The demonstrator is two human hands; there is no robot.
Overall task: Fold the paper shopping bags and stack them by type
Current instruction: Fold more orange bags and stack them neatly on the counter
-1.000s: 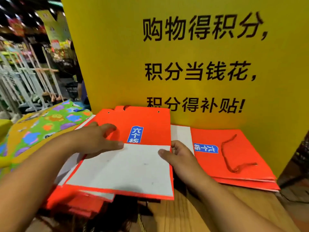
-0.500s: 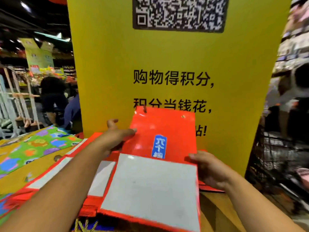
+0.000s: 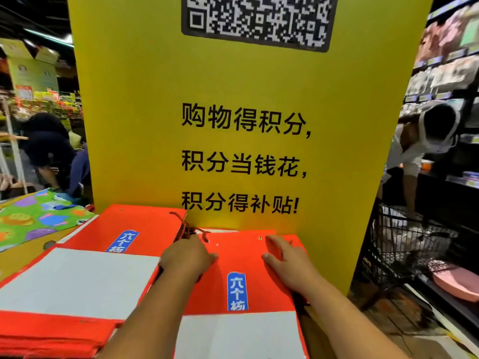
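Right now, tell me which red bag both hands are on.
The right red bag, before the yellow sign: left hand and right hand both rest on it. No hand is on the left red bag.

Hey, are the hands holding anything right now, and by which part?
Nothing is clearly gripped. The right hand presses flat on the upper right of the red bag; the left hand rests at its upper left by the cord, fingers hidden.

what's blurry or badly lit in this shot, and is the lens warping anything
Head view: the QR code and the shelves at right are smeared; the black text and the blue label on the near bag are sharp. Head view: the yellow sign narrows toward the bottom, probably a wide-angle effect; the store behind is dim.
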